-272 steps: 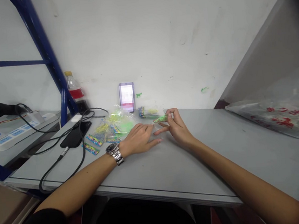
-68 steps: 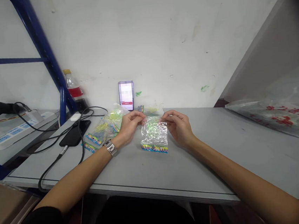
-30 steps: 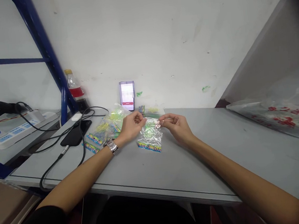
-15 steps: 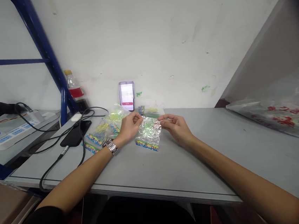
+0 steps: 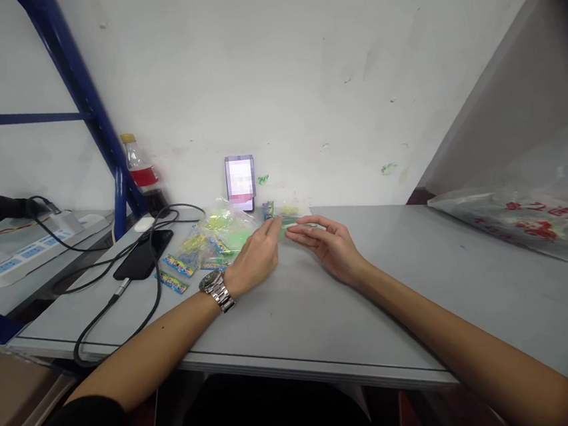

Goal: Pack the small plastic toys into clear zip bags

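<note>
My left hand (image 5: pixel 259 255), with a metal watch (image 5: pixel 215 288) on its wrist, is beside a pile of clear plastic bags (image 5: pixel 219 222). Its fingers stretch up and to the right, with nothing visible in them. My right hand (image 5: pixel 331 243) faces it across a small gap, open, fingers extended and slightly bent. Just beyond both sets of fingertips lies another clear bag (image 5: pixel 291 210) with yellow and green contents; whether a finger touches it I cannot tell. Colourful printed strips (image 5: pixel 178 264) edge the bags in the pile, where a light green piece (image 5: pixel 239 240) shows.
A lit phone (image 5: pixel 241 182) leans on the wall. At the left are a dark phone (image 5: pixel 143 255) on a cable, a white case (image 5: pixel 144 224), a cola bottle (image 5: pixel 143 173) and a power strip (image 5: pixel 41 250). A large plastic bag (image 5: pixel 526 223) is at the right.
The clear bag with green contents is no longer held between my hands; a light green piece now shows in the pile at the left. My left hand has turned toward the right.
</note>
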`<move>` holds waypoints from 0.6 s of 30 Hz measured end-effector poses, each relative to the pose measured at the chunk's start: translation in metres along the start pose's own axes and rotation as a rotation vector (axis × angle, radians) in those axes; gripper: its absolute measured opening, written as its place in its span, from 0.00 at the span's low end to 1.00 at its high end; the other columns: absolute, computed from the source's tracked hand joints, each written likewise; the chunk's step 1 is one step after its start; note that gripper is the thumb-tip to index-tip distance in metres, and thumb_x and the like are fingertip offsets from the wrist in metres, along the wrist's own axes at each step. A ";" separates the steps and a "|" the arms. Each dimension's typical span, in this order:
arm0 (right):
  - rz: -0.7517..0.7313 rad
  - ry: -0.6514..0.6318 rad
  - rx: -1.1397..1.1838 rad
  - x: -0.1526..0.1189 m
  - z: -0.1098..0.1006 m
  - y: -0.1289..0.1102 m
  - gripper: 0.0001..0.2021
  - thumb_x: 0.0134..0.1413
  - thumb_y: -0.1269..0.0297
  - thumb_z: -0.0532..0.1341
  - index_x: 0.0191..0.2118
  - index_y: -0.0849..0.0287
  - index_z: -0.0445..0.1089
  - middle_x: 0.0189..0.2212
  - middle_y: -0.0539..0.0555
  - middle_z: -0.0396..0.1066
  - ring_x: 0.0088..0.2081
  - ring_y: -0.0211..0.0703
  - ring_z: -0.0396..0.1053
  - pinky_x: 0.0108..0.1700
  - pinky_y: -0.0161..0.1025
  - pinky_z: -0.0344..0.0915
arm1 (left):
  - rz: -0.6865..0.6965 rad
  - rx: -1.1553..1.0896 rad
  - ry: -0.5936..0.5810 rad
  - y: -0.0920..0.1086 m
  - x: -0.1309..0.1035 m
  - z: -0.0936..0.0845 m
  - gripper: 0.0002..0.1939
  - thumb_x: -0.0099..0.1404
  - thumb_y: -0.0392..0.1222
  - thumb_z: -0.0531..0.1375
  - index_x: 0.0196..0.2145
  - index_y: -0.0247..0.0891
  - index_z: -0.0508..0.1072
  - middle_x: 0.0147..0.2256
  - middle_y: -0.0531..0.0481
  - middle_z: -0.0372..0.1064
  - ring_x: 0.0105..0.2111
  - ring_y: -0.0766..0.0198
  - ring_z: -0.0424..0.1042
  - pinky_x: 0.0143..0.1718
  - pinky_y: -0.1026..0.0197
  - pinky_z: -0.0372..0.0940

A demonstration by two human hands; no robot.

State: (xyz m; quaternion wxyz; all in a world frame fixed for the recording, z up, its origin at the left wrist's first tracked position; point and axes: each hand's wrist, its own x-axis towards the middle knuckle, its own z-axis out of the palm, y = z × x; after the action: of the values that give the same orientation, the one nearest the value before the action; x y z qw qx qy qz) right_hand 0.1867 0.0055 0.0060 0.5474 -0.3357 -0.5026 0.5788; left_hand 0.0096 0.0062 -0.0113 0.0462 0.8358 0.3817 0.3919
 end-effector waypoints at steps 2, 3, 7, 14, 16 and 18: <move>-0.024 0.003 -0.031 0.000 -0.002 -0.001 0.13 0.39 0.62 0.70 0.35 0.55 0.72 0.32 0.53 0.79 0.41 0.50 0.77 0.60 0.52 0.60 | 0.009 0.039 0.041 -0.010 0.004 -0.007 0.32 0.56 0.20 0.47 0.58 0.33 0.60 0.56 0.34 0.61 0.57 0.49 0.63 0.57 0.46 0.61; -0.034 0.009 -0.047 0.000 -0.003 -0.002 0.13 0.40 0.62 0.69 0.35 0.55 0.72 0.32 0.53 0.79 0.41 0.51 0.77 0.60 0.53 0.59 | 0.001 0.081 0.073 -0.015 0.005 -0.011 0.33 0.55 0.19 0.46 0.58 0.33 0.61 0.57 0.34 0.61 0.58 0.49 0.62 0.58 0.46 0.59; -0.036 0.028 -0.082 0.002 -0.007 0.000 0.12 0.40 0.63 0.69 0.34 0.56 0.71 0.32 0.53 0.78 0.42 0.51 0.76 0.60 0.52 0.59 | -0.027 0.230 0.045 -0.027 0.007 -0.021 0.28 0.58 0.21 0.45 0.55 0.30 0.62 0.52 0.33 0.65 0.52 0.50 0.68 0.51 0.48 0.65; -0.031 -0.039 -0.143 0.002 -0.008 0.006 0.12 0.43 0.60 0.67 0.36 0.56 0.70 0.32 0.52 0.78 0.39 0.51 0.77 0.56 0.53 0.61 | -0.025 0.248 -0.137 -0.017 0.001 -0.002 0.21 0.68 0.40 0.52 0.57 0.32 0.59 0.42 0.40 0.69 0.42 0.54 0.71 0.44 0.52 0.67; -0.058 -0.010 -0.209 0.003 -0.009 0.008 0.10 0.45 0.60 0.65 0.35 0.56 0.69 0.31 0.52 0.78 0.36 0.49 0.77 0.53 0.52 0.63 | -0.047 0.255 -0.168 -0.012 0.001 0.002 0.18 0.69 0.42 0.51 0.55 0.32 0.61 0.41 0.40 0.69 0.42 0.53 0.70 0.43 0.53 0.67; -0.123 0.080 -0.338 0.005 -0.012 0.008 0.07 0.46 0.61 0.63 0.33 0.56 0.69 0.29 0.53 0.77 0.35 0.48 0.76 0.49 0.50 0.65 | -0.023 0.288 -0.193 -0.008 0.001 0.003 0.17 0.70 0.45 0.50 0.52 0.32 0.63 0.43 0.39 0.68 0.46 0.52 0.69 0.45 0.52 0.66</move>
State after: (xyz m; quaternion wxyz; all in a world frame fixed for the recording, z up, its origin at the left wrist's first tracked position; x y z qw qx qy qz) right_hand 0.1944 0.0134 -0.0044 0.5372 -0.4142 -0.5901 0.4377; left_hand 0.0075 0.0132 -0.0158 -0.0335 0.8631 0.4372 0.2506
